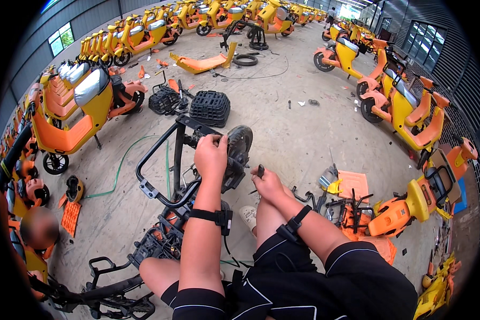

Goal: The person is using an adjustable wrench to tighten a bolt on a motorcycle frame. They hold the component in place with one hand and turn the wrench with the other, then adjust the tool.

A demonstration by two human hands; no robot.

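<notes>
A stripped scooter frame point(177, 160), black and bare of its panels, stands between my legs and reaches away from me. Its rear wheel point(243, 143) is at the far end. My left hand point(210, 154) is over the rear of the frame beside the wheel, thumb and fingers pinched together; what they hold, if anything, is too small to make out. To the right of the wheel, my right hand point(270, 185) is closed round a screwdriver point(261, 170) with a dark handle and a thin shaft pointing down. Exposed wiring point(165, 237) fills the frame's near part.
Black plastic baskets point(210, 108) lie beyond the frame. A green strap point(124, 162) runs along the floor at left. Yellow-orange scooters point(80, 114) stand along both sides. Removed orange panels point(353, 185) and metal parts lie at right. A loose tyre point(245, 60) is farther off.
</notes>
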